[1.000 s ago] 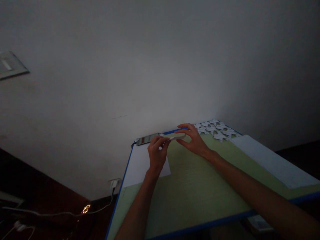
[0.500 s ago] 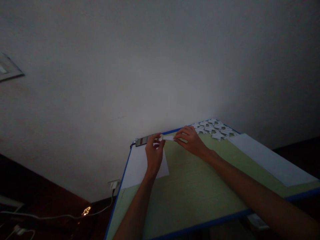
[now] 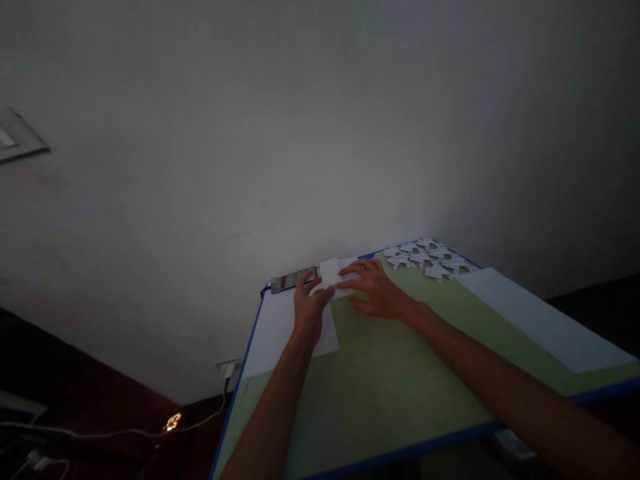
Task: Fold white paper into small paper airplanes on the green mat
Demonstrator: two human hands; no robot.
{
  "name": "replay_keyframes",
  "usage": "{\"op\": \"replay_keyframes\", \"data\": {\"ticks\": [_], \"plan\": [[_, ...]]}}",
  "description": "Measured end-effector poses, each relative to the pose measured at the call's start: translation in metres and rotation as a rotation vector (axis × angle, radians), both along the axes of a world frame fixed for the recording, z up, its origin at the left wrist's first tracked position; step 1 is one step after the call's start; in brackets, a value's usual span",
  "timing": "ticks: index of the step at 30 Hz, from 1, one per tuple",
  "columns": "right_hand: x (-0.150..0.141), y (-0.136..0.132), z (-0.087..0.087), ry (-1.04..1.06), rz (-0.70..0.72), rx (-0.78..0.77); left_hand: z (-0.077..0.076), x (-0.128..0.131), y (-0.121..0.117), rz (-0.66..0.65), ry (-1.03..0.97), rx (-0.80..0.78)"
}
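Note:
A small piece of white paper [image 3: 329, 272] with a visible fold stands tilted toward me near the far edge of the green table. My left hand [image 3: 310, 310] grips its lower left corner, the thumb on the near face and the other fingers apart. From the right, my right hand [image 3: 377, 290] has its fingers across the near face, holding the paper; part of the sheet is hidden under them. A larger white sheet [image 3: 270, 333] lies flat beneath and beside my left hand.
A phone [image 3: 295, 279] with a cable lies at the far left corner of the table [image 3: 400, 380]. Several folded white paper stars [image 3: 419, 257] cover the far right corner. White paper [image 3: 535, 320] lies along the right side. A plug [image 3: 229, 370] sits in the wall socket.
The paper has turned from nearly edge-on to showing its broad face. My right hand has shifted slightly down, its fingers now across the paper; my left thumb is at the lower corner.

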State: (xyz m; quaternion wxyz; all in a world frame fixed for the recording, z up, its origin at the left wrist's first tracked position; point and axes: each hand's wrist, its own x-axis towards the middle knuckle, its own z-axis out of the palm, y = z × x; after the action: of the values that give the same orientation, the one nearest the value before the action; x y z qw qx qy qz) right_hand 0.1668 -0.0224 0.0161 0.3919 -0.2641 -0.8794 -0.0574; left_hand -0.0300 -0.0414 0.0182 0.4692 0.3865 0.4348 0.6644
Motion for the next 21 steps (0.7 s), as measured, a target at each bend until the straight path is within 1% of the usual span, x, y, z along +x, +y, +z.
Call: {"op": "replay_keyframes", "data": {"ticks": [2, 3, 5, 7, 8, 9, 12, 13, 15, 17, 18, 21], "plan": [[0.001, -0.001, -0.002, -0.021, -0.022, -0.035, -0.002, -0.002, 0.002, -0.005, 0.020, 0.030], [0.001, 0.000, -0.003, 0.001, -0.043, -0.052, -0.003, -0.002, 0.002, -0.011, 0.039, 0.040], [-0.001, 0.003, -0.006, 0.115, -0.117, -0.095, -0.004, -0.003, 0.003, -0.040, 0.100, 0.060], [-0.003, 0.008, -0.008, 0.280, -0.192, -0.153, -0.004, -0.002, 0.001, -0.086, 0.183, 0.083], [-0.004, 0.011, -0.008, 0.365, -0.199, -0.191, -0.003, -0.002, 0.000, -0.106, 0.224, 0.101], [-0.005, 0.013, -0.008, 0.447, -0.175, -0.238, -0.002, -0.001, -0.001, -0.118, 0.264, 0.119], [-0.004, 0.015, -0.002, 0.628, 0.002, -0.431, 0.001, 0.002, -0.005, -0.124, 0.360, 0.179], [-0.003, 0.014, 0.001, 0.650, 0.045, -0.497, 0.002, 0.003, -0.006, -0.122, 0.377, 0.190], [-0.002, 0.011, 0.007, 0.647, 0.061, -0.578, 0.004, 0.003, -0.007, -0.128, 0.402, 0.207], [-0.002, 0.006, 0.012, 0.635, 0.041, -0.576, 0.005, 0.003, -0.007, -0.110, 0.438, 0.245], [-0.002, 0.005, 0.014, 0.636, 0.042, -0.557, 0.006, 0.003, -0.007, -0.079, 0.464, 0.273], [-0.001, 0.001, 0.018, 0.645, 0.087, -0.497, 0.010, 0.001, -0.007, 0.062, 0.548, 0.364]]}}
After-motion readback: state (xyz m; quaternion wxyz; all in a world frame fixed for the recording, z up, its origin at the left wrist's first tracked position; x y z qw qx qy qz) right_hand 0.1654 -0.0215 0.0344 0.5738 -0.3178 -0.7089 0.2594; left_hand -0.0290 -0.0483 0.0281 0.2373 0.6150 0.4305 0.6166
